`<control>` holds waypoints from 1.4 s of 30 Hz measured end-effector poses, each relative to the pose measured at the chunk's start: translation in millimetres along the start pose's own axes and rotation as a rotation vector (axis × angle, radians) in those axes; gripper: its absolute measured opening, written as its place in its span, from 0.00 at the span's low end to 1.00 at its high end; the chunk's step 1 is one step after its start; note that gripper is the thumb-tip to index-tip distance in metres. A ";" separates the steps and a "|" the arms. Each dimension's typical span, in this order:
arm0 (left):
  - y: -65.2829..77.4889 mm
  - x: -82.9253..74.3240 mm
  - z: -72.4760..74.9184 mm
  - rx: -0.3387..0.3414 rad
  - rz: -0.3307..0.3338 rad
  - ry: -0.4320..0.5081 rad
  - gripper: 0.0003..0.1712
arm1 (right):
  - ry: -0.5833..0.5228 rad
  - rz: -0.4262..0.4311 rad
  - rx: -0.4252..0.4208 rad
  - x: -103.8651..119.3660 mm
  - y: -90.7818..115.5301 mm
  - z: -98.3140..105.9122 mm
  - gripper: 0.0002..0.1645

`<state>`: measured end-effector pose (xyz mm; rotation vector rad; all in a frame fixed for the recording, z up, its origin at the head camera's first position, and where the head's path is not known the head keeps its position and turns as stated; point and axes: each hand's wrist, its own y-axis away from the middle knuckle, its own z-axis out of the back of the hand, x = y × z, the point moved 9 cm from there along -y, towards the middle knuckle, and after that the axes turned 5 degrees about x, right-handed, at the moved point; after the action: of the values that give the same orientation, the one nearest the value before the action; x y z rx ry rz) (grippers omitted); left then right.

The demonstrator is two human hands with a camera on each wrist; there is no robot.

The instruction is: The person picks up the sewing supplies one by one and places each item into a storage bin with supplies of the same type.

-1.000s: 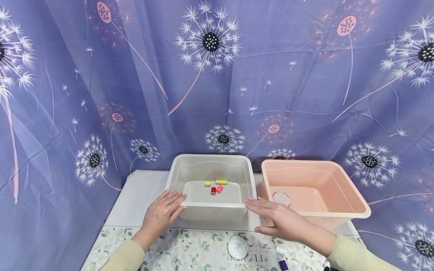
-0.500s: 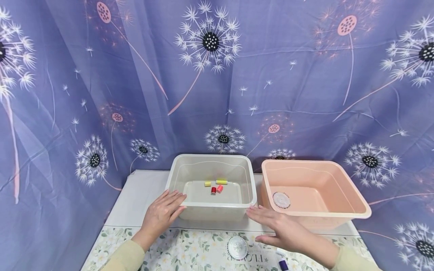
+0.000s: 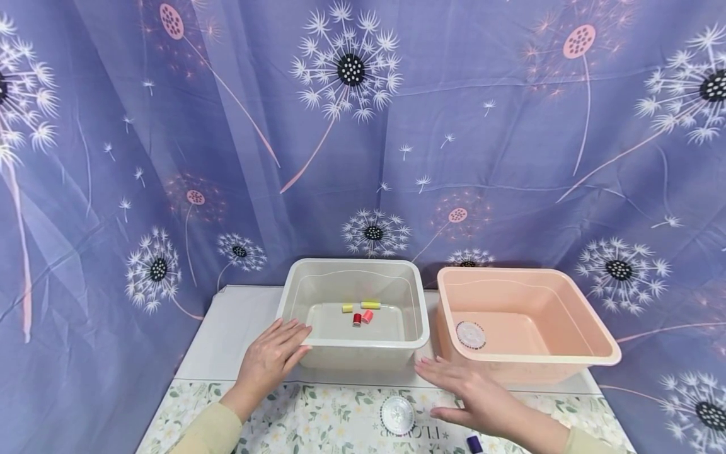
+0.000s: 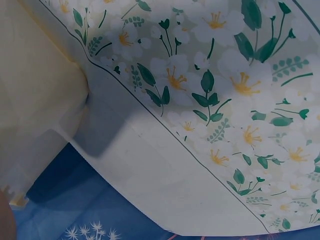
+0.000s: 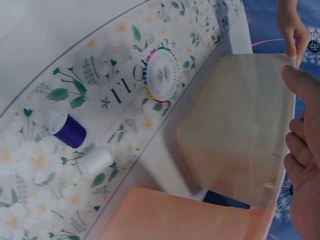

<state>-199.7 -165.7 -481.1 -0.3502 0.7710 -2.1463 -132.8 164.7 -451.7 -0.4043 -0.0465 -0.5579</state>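
Observation:
My left hand [image 3: 271,354] rests at the front left corner of a grey plastic bin [image 3: 363,344], its fingers extended over the rim. Inside that bin lie small thread spools: a red spool [image 3: 357,320], a pink spool [image 3: 367,316] and two yellow ones, including a longer yellow spool [image 3: 370,305]. My right hand [image 3: 476,394] is just off the bin's front right corner, fingers straight and thumb apart, holding nothing. Below it on the table are a purple thread spool [image 5: 70,131] and a white spool [image 5: 95,161]; the hand hides the white one in the head view.
A peach bin [image 3: 556,360] stands right of the grey one, with a round pin wheel [image 3: 471,335] inside. Another pin wheel [image 3: 397,415] with coloured heads lies on the floral mat [image 3: 334,410] in front. A blue dandelion curtain [image 3: 431,145] hangs close behind the bins.
My right hand has drawn away from the grey bin's front right corner, toward me and slightly downward, uncovering the pin wheel in the peach bin. My left hand has stayed in place.

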 end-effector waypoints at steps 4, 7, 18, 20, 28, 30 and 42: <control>-0.1 0.1 0.0 0.002 0.003 -0.001 0.40 | -0.014 -0.009 0.006 -2.3 6.4 -4.8 0.39; -0.1 0.2 0.0 0.006 0.007 -0.003 0.40 | -0.015 -0.030 0.020 -4.9 12.3 -8.9 0.39; -0.1 -0.6 1.6 -0.006 0.003 0.008 0.40 | -0.019 -0.034 0.015 -9.2 25.2 -18.3 0.39; -0.1 -0.9 2.3 -0.015 -0.002 0.011 0.40 | -0.021 -0.038 0.017 -10.1 27.4 -19.7 0.38; 0.4 -0.8 1.3 -0.015 -0.010 0.009 0.39 | -0.008 -0.060 0.026 -16.4 37.5 -27.6 0.38; 0.2 -1.0 1.0 -0.011 -0.010 0.008 0.39 | -0.008 -0.067 0.029 -17.8 39.6 -29.4 0.38; 0.2 -0.8 0.9 -0.008 -0.016 0.016 0.33 | 0.015 -0.103 0.035 -23.0 49.3 -34.9 0.37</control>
<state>-198.7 -165.6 -480.5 -0.3453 0.7880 -2.1643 -128.8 200.9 -505.0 -0.3652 -0.0624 -0.6611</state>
